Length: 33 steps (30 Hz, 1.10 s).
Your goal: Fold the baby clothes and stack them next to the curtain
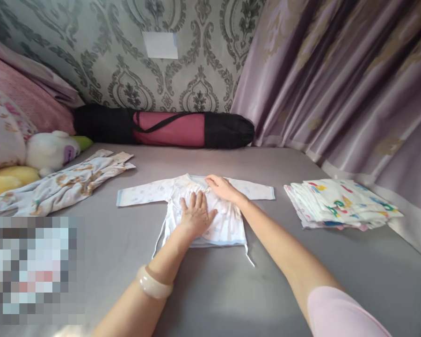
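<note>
A small white baby shirt (228,223) with pale blue trim lies spread out on the grey sheet, both sleeves stretched sideways. Thin white ties trail from its lower left and lower right sides. My left hand (196,216) rests flat on the shirt's front, fingers spread, and a pale bangle circles that wrist. Near the neckline, my right hand (221,188) touches the cloth with its fingers bent and close together. Whether those fingertips pinch any fabric is hidden.
A folded stack of printed baby clothes (340,203) sits at the right. Crumpled patterned clothing (80,182) and a white plush toy (51,152) lie at the left. A black and red long bag (168,128) runs along the wall. Purple curtains (301,70) hang at the right.
</note>
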Available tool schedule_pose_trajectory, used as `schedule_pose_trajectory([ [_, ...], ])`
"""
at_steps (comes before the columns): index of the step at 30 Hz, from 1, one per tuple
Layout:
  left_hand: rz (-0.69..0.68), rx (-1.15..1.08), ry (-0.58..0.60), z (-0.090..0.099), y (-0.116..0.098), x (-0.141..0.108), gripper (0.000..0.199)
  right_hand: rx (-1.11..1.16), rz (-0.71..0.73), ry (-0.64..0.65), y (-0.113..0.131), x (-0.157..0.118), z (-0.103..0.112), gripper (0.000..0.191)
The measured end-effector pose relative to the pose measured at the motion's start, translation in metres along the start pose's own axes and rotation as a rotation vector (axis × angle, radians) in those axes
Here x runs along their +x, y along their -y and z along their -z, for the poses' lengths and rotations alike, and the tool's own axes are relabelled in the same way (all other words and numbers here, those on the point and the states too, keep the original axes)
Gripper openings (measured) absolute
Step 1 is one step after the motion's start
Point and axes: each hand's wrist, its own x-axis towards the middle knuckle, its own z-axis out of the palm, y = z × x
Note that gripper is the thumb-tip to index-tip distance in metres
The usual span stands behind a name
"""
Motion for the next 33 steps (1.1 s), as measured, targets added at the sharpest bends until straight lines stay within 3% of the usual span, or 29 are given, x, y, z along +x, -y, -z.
schedule_pose_trajectory([
  [4, 0.013, 0.018, 0.06, 0.001, 0.003, 0.002, 0.076, -0.068, 0.079, -0.043, -0.01, -0.07, 0.017, 0.036],
  [9, 0.005, 0.079, 0.017, -0.001, 0.003, -0.001, 0.077, -0.169, 0.058, 0.142, -0.007, -0.168, 0.019, 0.051],
  [13, -0.004, 0.105, -0.033, -0.001, 0.001, -0.004, 0.072, -0.187, 0.067, 0.154, -0.004, -0.207, 0.032, 0.046],
  [20, -0.065, 0.125, -0.161, 0.003, 0.0, -0.015, 0.065, -0.164, 0.168, 0.048, 0.008, -0.21, 0.048, 0.025],
  [24, -0.252, 0.141, -0.268, -0.005, -0.001, -0.038, 0.059, -0.161, 0.29, 0.053, 0.008, -0.204, 0.038, 0.01],
  [27, -0.381, 0.101, -0.215, -0.014, -0.001, -0.053, 0.059, -0.233, 0.336, 0.066, 0.007, -0.204, 0.034, 0.014],
  [33, -0.359, 0.022, -0.079, -0.018, 0.003, -0.055, 0.067, -0.437, 0.339, 0.141, 0.017, -0.207, 0.042, 0.018],
])
